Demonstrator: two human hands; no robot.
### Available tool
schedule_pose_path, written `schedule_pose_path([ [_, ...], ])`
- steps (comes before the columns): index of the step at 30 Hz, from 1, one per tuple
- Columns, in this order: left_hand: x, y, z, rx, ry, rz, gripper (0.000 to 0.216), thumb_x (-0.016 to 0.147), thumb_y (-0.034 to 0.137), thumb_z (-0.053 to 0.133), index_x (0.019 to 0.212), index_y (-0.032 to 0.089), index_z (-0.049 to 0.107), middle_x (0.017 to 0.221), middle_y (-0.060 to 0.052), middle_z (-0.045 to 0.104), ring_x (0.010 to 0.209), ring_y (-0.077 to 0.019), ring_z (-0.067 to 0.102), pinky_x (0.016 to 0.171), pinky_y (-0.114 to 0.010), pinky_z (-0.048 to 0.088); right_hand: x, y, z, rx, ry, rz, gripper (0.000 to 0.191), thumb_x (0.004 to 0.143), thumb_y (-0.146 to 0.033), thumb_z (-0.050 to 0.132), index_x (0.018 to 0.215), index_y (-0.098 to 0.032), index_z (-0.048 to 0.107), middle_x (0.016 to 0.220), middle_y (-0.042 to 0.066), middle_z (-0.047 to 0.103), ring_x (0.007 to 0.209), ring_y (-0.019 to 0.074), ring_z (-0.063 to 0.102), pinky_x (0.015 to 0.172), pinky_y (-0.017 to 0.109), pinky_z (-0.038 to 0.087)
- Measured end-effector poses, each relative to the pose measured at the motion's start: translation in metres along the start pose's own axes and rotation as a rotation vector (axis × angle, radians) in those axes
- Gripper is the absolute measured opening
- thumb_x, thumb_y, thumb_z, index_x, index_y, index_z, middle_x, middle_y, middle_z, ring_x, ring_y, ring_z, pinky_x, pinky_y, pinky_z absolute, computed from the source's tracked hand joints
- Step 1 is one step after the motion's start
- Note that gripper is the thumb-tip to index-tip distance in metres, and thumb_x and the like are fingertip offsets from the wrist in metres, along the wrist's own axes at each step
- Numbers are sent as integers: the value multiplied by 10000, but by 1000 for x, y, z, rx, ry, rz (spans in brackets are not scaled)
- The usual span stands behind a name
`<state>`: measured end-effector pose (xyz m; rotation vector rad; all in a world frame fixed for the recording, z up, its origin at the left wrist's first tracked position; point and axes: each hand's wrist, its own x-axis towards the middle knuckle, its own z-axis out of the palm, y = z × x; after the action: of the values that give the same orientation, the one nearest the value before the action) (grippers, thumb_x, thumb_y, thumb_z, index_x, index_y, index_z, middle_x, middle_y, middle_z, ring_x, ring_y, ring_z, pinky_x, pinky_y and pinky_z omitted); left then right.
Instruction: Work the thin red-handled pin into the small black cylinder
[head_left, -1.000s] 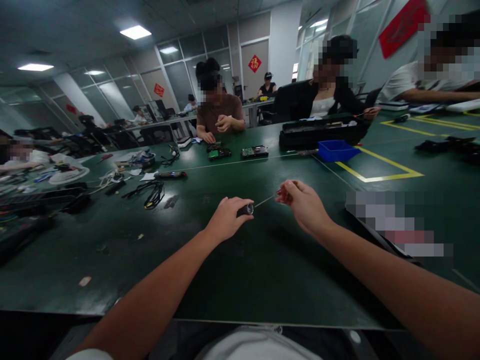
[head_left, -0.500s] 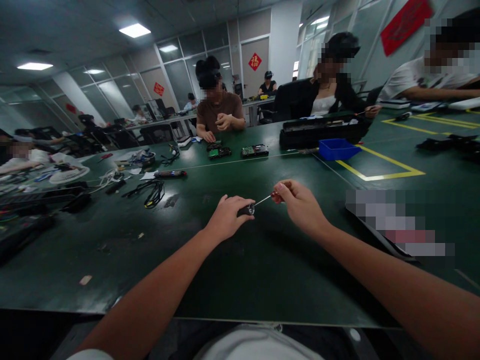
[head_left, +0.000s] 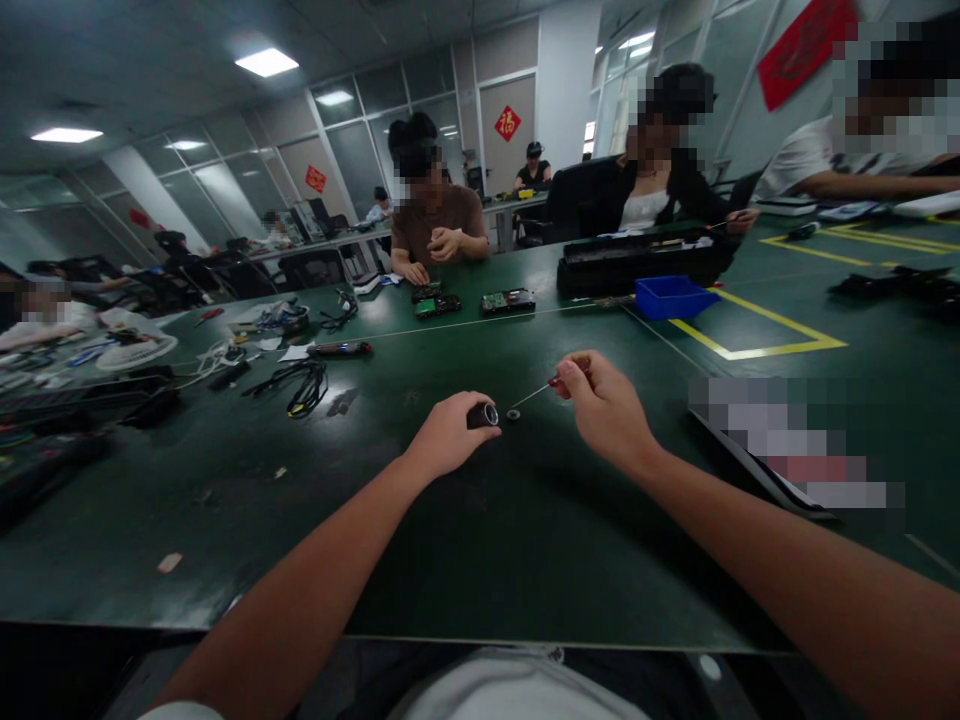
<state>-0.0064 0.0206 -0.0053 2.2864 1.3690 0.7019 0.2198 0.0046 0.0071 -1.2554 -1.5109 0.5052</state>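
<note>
Left hand [head_left: 446, 432]: gripping black cylinder [head_left: 480, 416], best held steady. Right hand [head_left: 606, 408]: gripping thin-shafted tool [head_left: 534, 394], best moved gently. Small round piece [head_left: 513, 415]: at tool's tip, cylinder's three o'clock.

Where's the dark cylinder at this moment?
In the head view, near the centre, the dark cylinder is in the left hand, just left of the small round piece.
</note>
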Motion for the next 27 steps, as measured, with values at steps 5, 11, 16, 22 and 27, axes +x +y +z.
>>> schedule_pose_path([
  [5,1,3,-6,-140,21,-64,322,855,279,688,1164,218,623,1124,-52,690,1012,-214,644,898,-350,491,0,-4,-3,5,27,-20,270,973,-442,443,913,-220,583,785,50,679,742,210,633,685,359,459],
  [11,12,10,-7,-50,-104,-102,484,914,503,577,1294,206,539,1148,-108,664,994,-252,642,836,-369,503,-1,-4,-4,36,63,-29,258,973,-439,449,913,-225,580,797,45,680,743,204,632,692,358,464],
  [16,36,11,10,193,-176,-38,550,865,615,590,1238,212,618,1073,-117,691,930,-282,653,726,-360,487,-1,-5,-7,39,55,-21,256,977,-444,447,914,-233,577,801,44,680,757,208,635,703,366,467],
  [22,56,9,21,332,-283,42,329,878,504,616,1011,212,687,952,-95,709,858,-278,655,698,-360,476,0,-4,-9,24,55,-23,259,979,-448,445,920,-235,581,796,41,677,749,206,631,691,359,464],
  [27,53,-5,7,209,-207,7,304,864,483,621,943,199,697,925,-85,709,832,-247,642,711,-347,461,0,-3,-8,38,46,-38,264,982,-452,449,911,-233,580,788,34,668,748,199,626,701,354,463],
])
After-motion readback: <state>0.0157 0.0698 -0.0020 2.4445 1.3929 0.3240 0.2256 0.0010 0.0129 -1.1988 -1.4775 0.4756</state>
